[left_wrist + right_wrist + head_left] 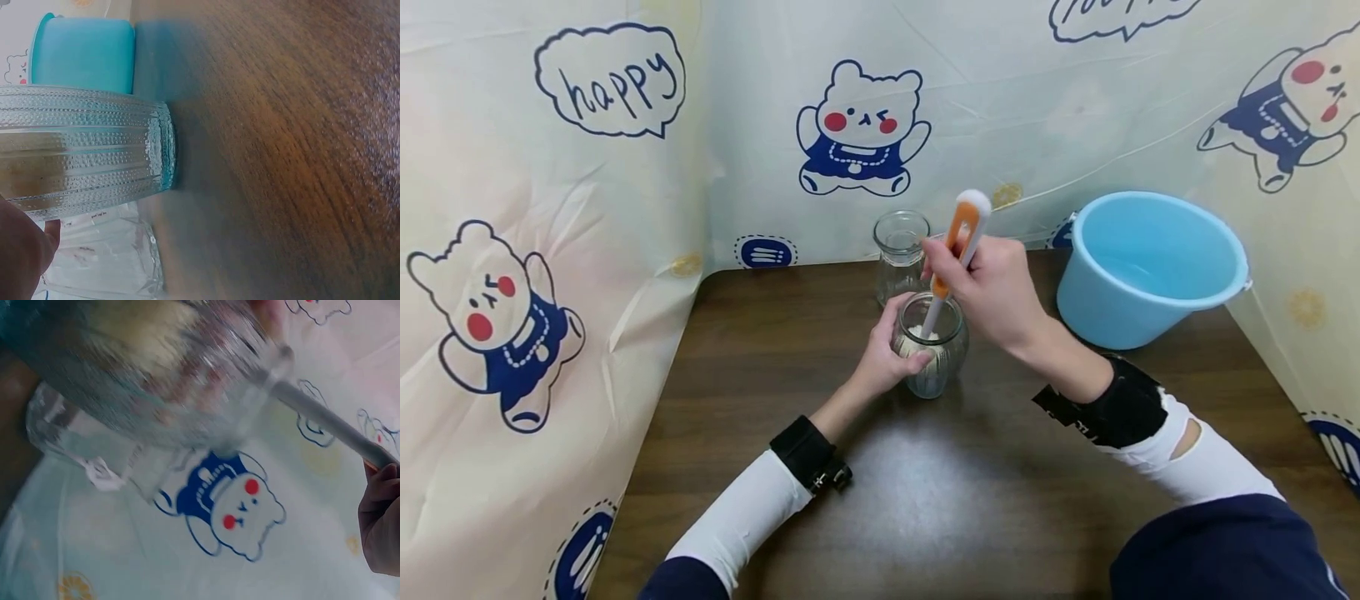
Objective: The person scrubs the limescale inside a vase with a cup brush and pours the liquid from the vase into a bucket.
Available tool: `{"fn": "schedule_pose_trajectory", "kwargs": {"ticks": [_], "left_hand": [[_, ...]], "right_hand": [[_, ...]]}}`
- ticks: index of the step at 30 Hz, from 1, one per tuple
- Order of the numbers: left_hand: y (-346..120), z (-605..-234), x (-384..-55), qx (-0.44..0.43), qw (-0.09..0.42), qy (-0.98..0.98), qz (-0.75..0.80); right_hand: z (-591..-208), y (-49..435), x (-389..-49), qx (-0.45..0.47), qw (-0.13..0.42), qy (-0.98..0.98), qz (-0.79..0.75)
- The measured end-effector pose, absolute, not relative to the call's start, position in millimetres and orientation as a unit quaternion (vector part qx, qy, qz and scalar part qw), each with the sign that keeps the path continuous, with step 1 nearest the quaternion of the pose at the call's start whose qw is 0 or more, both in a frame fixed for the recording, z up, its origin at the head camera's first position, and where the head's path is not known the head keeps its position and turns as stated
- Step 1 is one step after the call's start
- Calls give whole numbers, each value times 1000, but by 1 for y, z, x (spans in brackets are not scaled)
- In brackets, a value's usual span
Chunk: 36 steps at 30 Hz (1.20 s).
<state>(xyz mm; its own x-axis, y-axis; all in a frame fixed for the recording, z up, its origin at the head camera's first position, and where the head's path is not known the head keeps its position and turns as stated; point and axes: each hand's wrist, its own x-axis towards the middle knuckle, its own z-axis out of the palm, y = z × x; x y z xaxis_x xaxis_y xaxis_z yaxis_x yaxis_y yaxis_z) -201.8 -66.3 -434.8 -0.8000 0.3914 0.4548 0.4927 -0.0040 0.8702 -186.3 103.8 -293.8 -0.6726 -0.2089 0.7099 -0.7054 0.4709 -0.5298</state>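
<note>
My left hand (883, 354) grips a ribbed clear glass jar (953, 358) from the left side, thumb across its front. My right hand (1003, 296) holds a bottle brush (964, 225) by its orange and white handle, tilted to the right. Its grey shaft (325, 422) goes down through the jar's mouth. A pale, sponge-like head (150, 337) shows blurred through the glass. In the left wrist view the textured jar (112, 150) stands on its base, with my left fingers partly hidden behind it.
Behind the jar stands a second clear glass jar (891, 271), close to the back cloth (752, 167). A light blue bucket (1108, 308) is at the back right of the dark wooden table (760, 367). Printed cloth encloses the table's back and sides.
</note>
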Motion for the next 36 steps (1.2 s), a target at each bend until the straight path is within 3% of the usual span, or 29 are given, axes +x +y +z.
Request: {"fn": "schedule_pose_trajectory", "kwargs": {"ticks": [5, 15, 24, 33, 36], "left_hand": [[-67, -434, -202, -319, 51, -702, -634], [-67, -436, -202, -319, 52, -699, -638], [-66, -434, -202, -322, 52, -699, -636], [-67, -435, -202, -323, 50, -694, -642], [-67, -435, -203, -327, 52, -695, -639]], "right_hand": [[-285, 107, -190, 290, 340, -803, 394], [-290, 118, -188, 293, 358, -809, 363], [-282, 115, -184, 308, 279, -826, 380], [-281, 108, -184, 304, 227, -830, 408], [-281, 110, -183, 305, 236, -820, 422]]}}
